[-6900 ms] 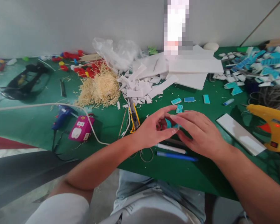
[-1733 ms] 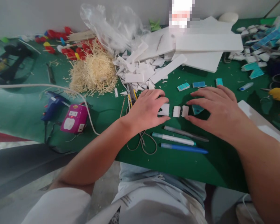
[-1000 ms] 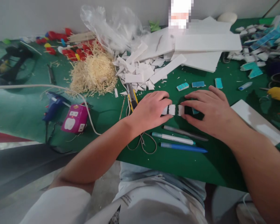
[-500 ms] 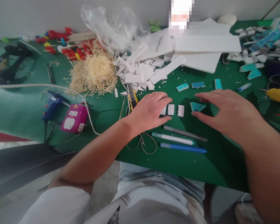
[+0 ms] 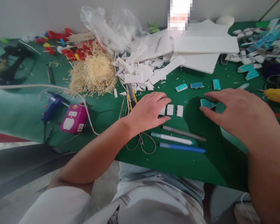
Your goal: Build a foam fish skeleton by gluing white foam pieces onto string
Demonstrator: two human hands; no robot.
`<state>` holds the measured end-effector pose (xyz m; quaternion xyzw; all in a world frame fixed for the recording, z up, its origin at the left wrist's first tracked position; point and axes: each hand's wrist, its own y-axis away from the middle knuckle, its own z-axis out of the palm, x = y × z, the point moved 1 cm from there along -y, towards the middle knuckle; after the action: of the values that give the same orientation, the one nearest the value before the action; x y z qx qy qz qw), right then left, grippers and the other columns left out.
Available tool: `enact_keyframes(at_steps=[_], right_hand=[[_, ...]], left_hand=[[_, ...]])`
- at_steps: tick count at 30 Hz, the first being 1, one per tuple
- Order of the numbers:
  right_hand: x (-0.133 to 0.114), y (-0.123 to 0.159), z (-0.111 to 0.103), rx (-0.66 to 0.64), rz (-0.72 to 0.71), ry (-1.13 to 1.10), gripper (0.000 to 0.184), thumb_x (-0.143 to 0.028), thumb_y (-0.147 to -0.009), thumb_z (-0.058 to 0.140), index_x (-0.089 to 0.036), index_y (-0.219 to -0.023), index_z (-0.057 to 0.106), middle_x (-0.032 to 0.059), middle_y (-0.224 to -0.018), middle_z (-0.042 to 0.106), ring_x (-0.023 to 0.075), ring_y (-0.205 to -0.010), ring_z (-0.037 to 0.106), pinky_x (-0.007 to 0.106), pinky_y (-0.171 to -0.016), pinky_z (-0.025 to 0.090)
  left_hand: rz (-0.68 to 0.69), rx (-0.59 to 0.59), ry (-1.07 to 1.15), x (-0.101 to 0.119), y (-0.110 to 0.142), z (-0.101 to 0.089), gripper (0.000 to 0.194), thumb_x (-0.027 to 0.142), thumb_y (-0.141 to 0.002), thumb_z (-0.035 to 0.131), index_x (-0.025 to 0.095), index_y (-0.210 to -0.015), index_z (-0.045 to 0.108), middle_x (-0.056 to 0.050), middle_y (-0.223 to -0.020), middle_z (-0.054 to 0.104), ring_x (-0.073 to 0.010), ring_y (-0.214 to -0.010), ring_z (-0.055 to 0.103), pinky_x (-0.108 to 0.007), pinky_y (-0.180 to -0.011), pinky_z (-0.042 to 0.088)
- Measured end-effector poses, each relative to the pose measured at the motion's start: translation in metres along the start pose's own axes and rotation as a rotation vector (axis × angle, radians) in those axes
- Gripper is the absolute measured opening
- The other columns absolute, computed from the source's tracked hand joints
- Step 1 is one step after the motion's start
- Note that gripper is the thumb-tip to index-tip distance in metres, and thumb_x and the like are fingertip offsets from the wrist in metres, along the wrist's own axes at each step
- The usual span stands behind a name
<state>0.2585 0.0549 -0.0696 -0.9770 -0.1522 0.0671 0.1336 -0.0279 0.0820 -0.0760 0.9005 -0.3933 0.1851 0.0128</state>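
Observation:
My right hand (image 5: pixel 238 112) has its thumb and fingers around a small teal triangular foam piece (image 5: pixel 207 103) with a dark hole, just above or on the green table. My left hand (image 5: pixel 149 109) rests on the table with thumb and fingers apart. Partly under it lies a white foam piece (image 5: pixel 162 111). Beside it, two small white blocks (image 5: pixel 170 109) sit in a row. Behind them are a striped teal piece (image 5: pixel 181 87), a blue piece (image 5: pixel 197 85) and a teal rectangle (image 5: pixel 216 84). A yellow utility knife (image 5: pixel 131 95) is partly hidden by my left hand.
In front lie a grey rod (image 5: pixel 184 133), a white marker (image 5: pixel 172 137) and a blue pen (image 5: pixel 182 148). White foam scraps (image 5: pixel 140 73), foam sheets (image 5: pixel 205 45) and a toothpick pile (image 5: pixel 98 71) stand behind. A blue glue gun (image 5: pixel 52 107) and purple power socket (image 5: pixel 74 118) are left.
The white blocks, earlier pinched and shifted between my hands, now lie in a row. My right hand has left them, closed around the teal triangle and moved it right. My left hand stays.

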Motion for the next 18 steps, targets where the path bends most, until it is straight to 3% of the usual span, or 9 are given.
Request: enact_keyframes(at_steps=[5, 8, 12, 18], right_hand=[[-0.004, -0.015, 0.004, 0.015, -0.033, -0.125, 0.041, -0.048, -0.099, 0.058, -0.026, -0.13, 0.072, 0.0132, -0.135, 0.074, 0.0389, -0.124, 0.07, 0.058, -0.102, 0.057], [-0.008, -0.024, 0.014, 0.008, -0.052, -0.167, 0.05, -0.045, -0.098, 0.058, -0.022, -0.142, 0.066, 0.016, -0.146, 0.068, 0.04, -0.135, 0.064, 0.061, -0.112, 0.051], [-0.011, -0.029, 0.029, 0.032, 0.005, -0.14, 0.056, -0.044, -0.097, 0.058, -0.018, -0.147, 0.063, 0.0166, -0.14, 0.071, 0.0394, -0.131, 0.066, 0.062, -0.116, 0.046], [-0.012, -0.029, 0.029, 0.036, 0.003, -0.171, 0.046, -0.041, -0.096, 0.057, -0.024, -0.136, 0.072, 0.0132, -0.129, 0.076, 0.0379, -0.122, 0.069, 0.059, -0.107, 0.052]], left_hand=[[-0.002, 0.004, -0.007, 0.001, -0.001, 0.0, 0.045, 0.031, -0.096, 0.075, 0.011, -0.136, 0.065, -0.017, -0.137, 0.068, -0.0309, -0.13, 0.064, -0.047, -0.112, 0.053], [-0.006, 0.0, -0.011, 0.002, -0.001, 0.0, 0.045, 0.03, -0.096, 0.076, 0.011, -0.136, 0.065, -0.017, -0.137, 0.067, -0.0311, -0.13, 0.064, -0.047, -0.112, 0.053], [-0.006, 0.006, -0.016, 0.003, 0.0, -0.001, 0.044, 0.029, -0.096, 0.076, 0.011, -0.135, 0.066, -0.017, -0.136, 0.068, -0.0313, -0.13, 0.065, -0.047, -0.111, 0.054], [-0.001, 0.015, -0.023, 0.003, 0.0, 0.001, 0.044, 0.028, -0.096, 0.076, 0.011, -0.135, 0.066, -0.017, -0.136, 0.068, -0.0314, -0.13, 0.065, -0.047, -0.111, 0.054]])
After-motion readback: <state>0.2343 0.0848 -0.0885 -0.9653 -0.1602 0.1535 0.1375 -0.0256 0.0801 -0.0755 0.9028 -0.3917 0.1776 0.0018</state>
